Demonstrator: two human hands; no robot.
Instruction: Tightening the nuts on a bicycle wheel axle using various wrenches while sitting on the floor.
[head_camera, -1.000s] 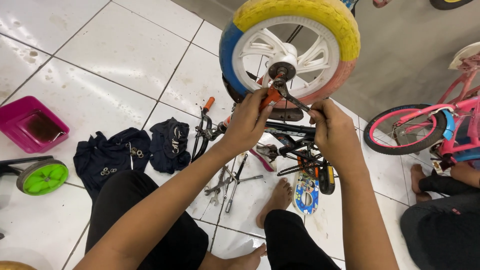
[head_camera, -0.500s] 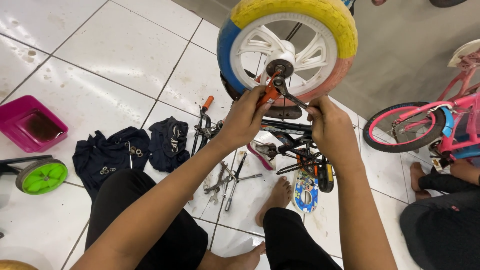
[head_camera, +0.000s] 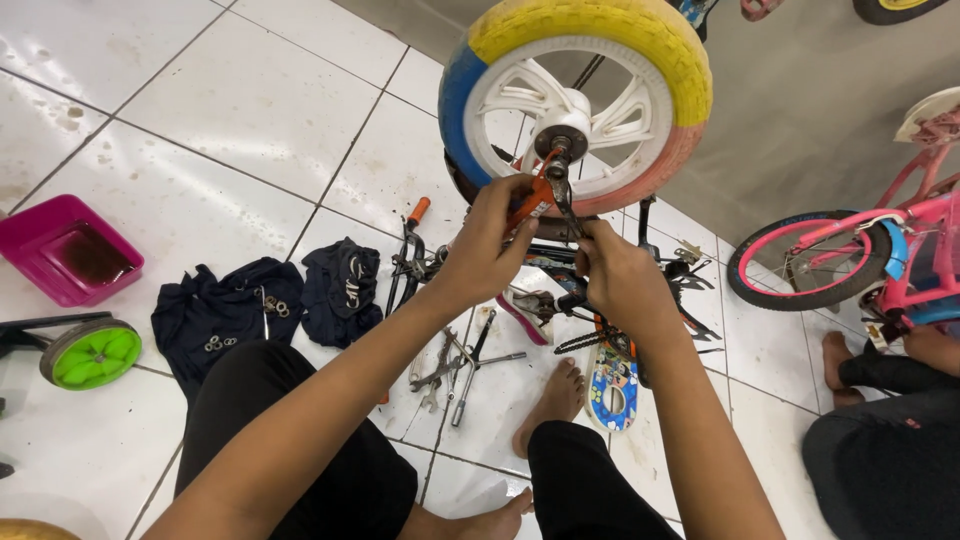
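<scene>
Orange-handled tool (head_camera: 530, 200) gripped in left hand (head_camera: 480, 245), tip at the axle (head_camera: 560, 150) of the yellow-blue-pink wheel (head_camera: 575, 100), which sits on the upturned small bike, raised above the floor. Right hand (head_camera: 615, 275) closed around a dark metal tool (head_camera: 562, 195) just under the hub. Judging progress: wheel on the frame, axle fastening work mid-way, can't tell tightening or loosening. Wrenches (head_camera: 455, 365) loose on tiled floor (head_camera: 250, 100) between the legs, dark cloths (head_camera: 235, 310) with washers to the left, green trainer wheel (head_camera: 92, 352), magenta tray (head_camera: 65, 250). Pink bike (head_camera: 860, 250) to the right, beside another person's leg (head_camera: 880, 450).
</scene>
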